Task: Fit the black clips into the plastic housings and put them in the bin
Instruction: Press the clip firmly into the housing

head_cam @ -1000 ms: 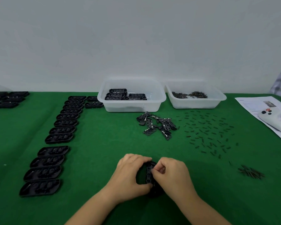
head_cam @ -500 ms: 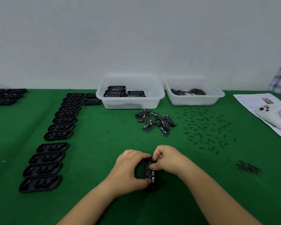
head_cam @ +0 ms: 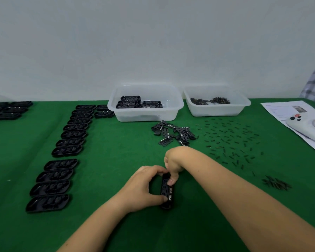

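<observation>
Head view showed, at far left, a small group of black housings [head_cam: 7,110], then a long column of empty housings [head_cam: 62,157] running down the green table [head_cam: 116,151]. Nearer the middle, the left hand [head_cam: 144,186] was clamped around one housing [head_cam: 166,193] standing on its edge on the cloth, thumb low, fingers curled over the top. The right hand [head_cam: 172,166] had its fingertips pressed together on a black clip [head_cam: 165,184] at the upper part of that housing. Behind stood the bin [head_cam: 145,113] holding several finished pieces, with a loose pile of clips [head_cam: 173,134] just before it. Further right lay a second tub [head_cam: 216,110], scattered pins [head_cam: 229,140] and a white controller [head_cam: 309,128]. Since the housing balanced on edge, uneven pressure would probably seat the clip crooked or make the piece slip from the left hand.
</observation>
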